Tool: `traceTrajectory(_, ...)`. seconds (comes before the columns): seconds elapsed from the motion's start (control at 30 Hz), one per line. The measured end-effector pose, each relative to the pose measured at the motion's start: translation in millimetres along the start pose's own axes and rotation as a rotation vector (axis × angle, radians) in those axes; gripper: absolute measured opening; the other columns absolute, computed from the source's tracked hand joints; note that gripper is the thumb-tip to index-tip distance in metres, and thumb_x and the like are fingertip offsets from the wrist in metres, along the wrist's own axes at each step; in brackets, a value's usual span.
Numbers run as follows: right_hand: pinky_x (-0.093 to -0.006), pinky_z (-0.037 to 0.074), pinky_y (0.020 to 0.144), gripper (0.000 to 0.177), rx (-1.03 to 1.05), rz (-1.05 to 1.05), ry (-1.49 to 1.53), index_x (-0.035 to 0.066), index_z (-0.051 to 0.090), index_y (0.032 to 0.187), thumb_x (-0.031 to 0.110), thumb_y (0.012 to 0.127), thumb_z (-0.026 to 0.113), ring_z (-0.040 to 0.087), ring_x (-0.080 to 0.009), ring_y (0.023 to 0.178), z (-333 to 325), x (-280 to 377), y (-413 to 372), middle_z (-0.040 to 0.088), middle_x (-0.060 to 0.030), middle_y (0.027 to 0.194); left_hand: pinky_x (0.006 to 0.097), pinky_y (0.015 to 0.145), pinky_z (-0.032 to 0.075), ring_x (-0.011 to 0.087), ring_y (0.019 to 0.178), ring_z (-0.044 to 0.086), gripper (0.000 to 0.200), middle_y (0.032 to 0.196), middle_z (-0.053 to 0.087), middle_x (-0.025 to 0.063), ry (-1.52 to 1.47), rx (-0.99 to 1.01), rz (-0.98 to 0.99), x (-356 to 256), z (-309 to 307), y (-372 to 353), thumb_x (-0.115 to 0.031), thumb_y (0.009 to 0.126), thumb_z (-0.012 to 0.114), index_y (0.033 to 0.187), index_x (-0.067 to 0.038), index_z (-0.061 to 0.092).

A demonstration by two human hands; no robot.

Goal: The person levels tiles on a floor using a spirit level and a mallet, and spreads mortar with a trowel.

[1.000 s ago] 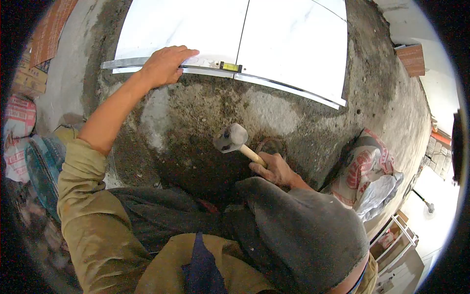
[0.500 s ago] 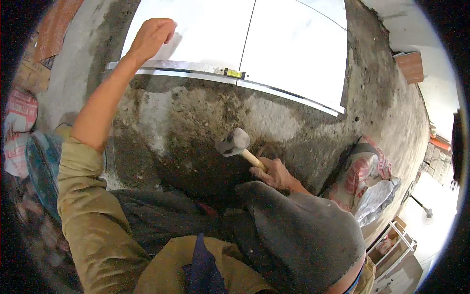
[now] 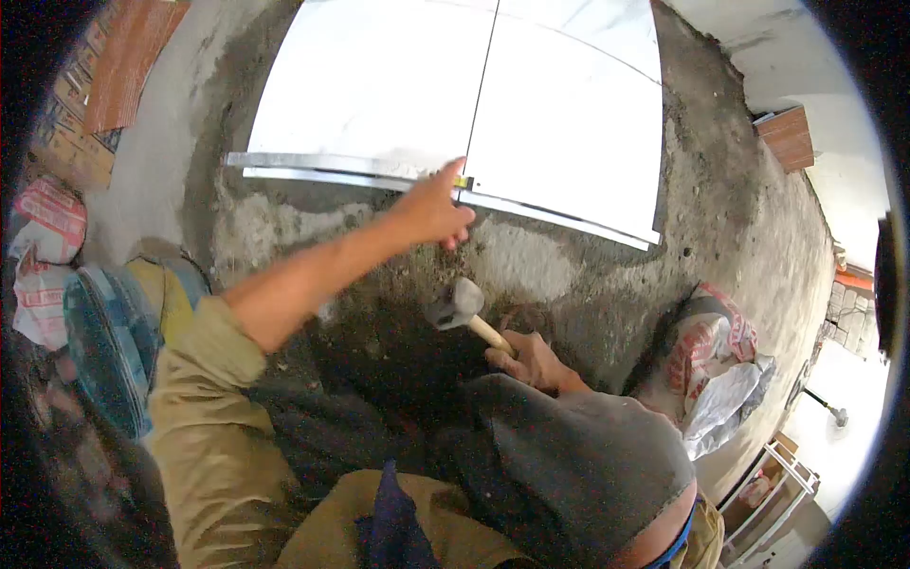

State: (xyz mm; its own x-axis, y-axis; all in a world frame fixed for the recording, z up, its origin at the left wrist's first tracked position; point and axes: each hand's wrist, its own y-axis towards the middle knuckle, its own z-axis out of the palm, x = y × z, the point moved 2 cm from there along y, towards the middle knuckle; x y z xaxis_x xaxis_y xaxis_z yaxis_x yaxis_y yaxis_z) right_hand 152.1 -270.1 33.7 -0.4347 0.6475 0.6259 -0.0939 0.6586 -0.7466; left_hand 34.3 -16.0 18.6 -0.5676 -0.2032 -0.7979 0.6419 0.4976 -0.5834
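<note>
My left hand (image 3: pixel 436 209) reaches across to the lower edge of the white tiles, its index finger stretched out at the vial of a spirit level and its other fingers partly curled. The long metal spirit level (image 3: pixel 313 165) runs along the bottom of the left white tile (image 3: pixel 379 85) and on under the right white tile (image 3: pixel 573 123). Lower down, my right hand (image 3: pixel 533 363) is wrapped around the wooden handle of a mallet (image 3: pixel 466 297), whose pale and dark head points up and left.
Rough cement wall (image 3: pixel 531 261) surrounds the tiles. A torn red and white bag (image 3: pixel 706 360) leans at the right, and further bags (image 3: pixel 52 218) lie at the far left. A white metal frame (image 3: pixel 773 488) stands at the lower right.
My left hand has come down and right from the left tile to the level's vial, its index finger now extended. My right hand keeps holding the mallet; the view has shifted slightly.
</note>
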Motion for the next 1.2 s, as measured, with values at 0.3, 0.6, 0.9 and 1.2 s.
traceTrajectory(0.3,-0.0411,0.040,0.059,0.037,-0.014,-0.110,-0.046,-0.001,0.058,0.095,0.036,0.090,0.060,0.049,-0.0219,0.061,-3.4,-4.7,-4.8,0.056,-0.0139,0.069,0.0396,0.061,0.053,0.0276,0.060,0.067,0.030,0.072,0.066,0.0172,0.544,-0.470,0.531,-77.4,2.5,27.1,-0.021,0.085,0.062,0.109,-0.004,0.058)
traceTrajectory(0.6,-0.0430,0.038,0.057,0.035,0.031,-0.116,0.088,0.001,0.062,0.095,0.036,0.091,0.059,0.050,-0.0183,0.059,-1.6,-9.3,-11.5,0.056,-0.0129,0.066,0.0324,0.060,0.048,0.0200,0.070,0.060,0.052,0.087,0.063,0.0059,0.509,-0.641,0.460,-282.8,-169.4,11.9,-0.055,0.084,0.058,0.102,-0.006,0.061)
traceTrajectory(0.9,-0.0454,0.040,0.057,0.041,0.038,-0.241,0.105,0.000,0.062,0.093,0.041,0.092,0.055,0.054,-0.0255,0.057,-10.8,-17.4,-14.7,0.057,-0.0147,0.065,0.0334,0.074,0.047,0.0211,0.078,0.055,0.065,0.098,0.057,0.0116,0.913,-0.687,1.015,-192.7,-203.4,54.7,0.003,0.074,0.053,0.135,-0.013,0.038)
traceTrajectory(1.2,-0.0428,0.038,0.049,0.042,0.005,-0.353,0.173,0.002,0.059,0.089,0.043,0.094,0.052,0.050,-0.0236,0.049,-12.1,-24.2,-17.2,0.054,-0.0125,0.061,0.0366,0.087,0.045,0.0330,0.097,0.058,0.070,0.113,0.056,0.0196,0.822,-0.179,0.575,-91.8,-82.1,50.0,0.012,0.079,0.048,0.142,-0.017,0.036)
